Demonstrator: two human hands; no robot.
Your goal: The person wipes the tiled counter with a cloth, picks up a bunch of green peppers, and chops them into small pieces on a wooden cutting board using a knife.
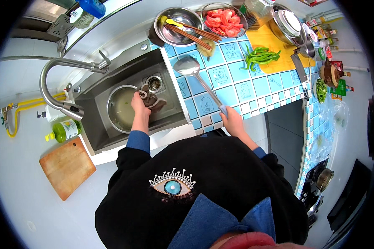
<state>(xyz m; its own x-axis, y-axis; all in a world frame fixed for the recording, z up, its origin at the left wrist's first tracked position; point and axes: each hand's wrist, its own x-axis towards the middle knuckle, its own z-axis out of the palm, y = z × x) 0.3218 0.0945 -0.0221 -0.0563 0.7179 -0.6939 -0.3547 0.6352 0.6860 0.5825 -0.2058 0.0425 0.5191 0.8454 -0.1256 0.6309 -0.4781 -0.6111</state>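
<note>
Our left hand [139, 103] is down in the steel sink [112, 83], its grip closed on a dark wet cloth [153, 101] held over the rim of a round metal pot [121, 108] with cloudy water in it. The sink drain [154, 83] lies just beyond the cloth.

Our right hand [232, 122] rests at the near edge of the blue-tiled counter [253, 89], its grip wrapped round the handle end of a long steel ladle [195, 74] — the bowl lies face up on the tiles, pointing far and left, close to the sink's right rim.

Also noted:
- Curved faucet [56, 81], arching in from the left of the sink.
- Green soap bottle [65, 130] with a yellow pump, on the left ledge.
- Wooden cutting board [67, 167], near left, just below the bottle.
- Steel bowl [178, 25] at the far edge of the counter, with chopsticks [193, 35] laid across it.
- Bowl of cut tomato [224, 20], just right of the steel bowl.
- Green peppers [259, 56] on a yellow board [278, 50] — far right of the ladle.
- Small plate of greens [320, 90] at the counter's right end.
- Stove with a pan [323, 179], near right, well apart from both hands.
</note>
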